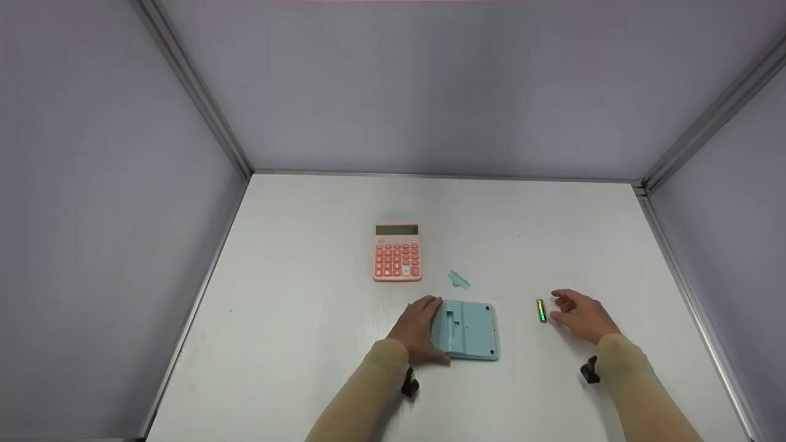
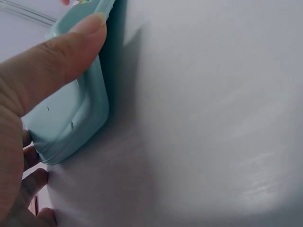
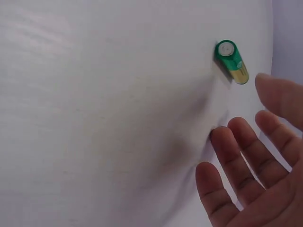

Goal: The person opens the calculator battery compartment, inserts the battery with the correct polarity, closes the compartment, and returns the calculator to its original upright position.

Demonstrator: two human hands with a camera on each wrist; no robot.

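Note:
A light-blue calculator [image 1: 479, 331] lies back up on the white table, its battery slot uncovered. My left hand [image 1: 420, 330] grips its left end, the thumb along the near edge and the fingers around the far side; the left wrist view shows the thumb [image 2: 61, 61] on the blue casing [image 2: 71, 118]. To the right lies a green and gold battery [image 1: 541, 310]. Just beside that battery, my right hand [image 1: 582, 315] hovers with loosely bent fingers, holding nothing. In the right wrist view the battery [image 3: 233, 61] is apart from the fingertips [image 3: 226, 139].
A small light-blue battery cover [image 1: 459, 280] lies beyond the blue calculator. Farther back, a pink calculator [image 1: 397, 253] rests face up. Grey panels [image 1: 430, 86] with metal rails border the table [image 1: 295, 294] at the back and both sides.

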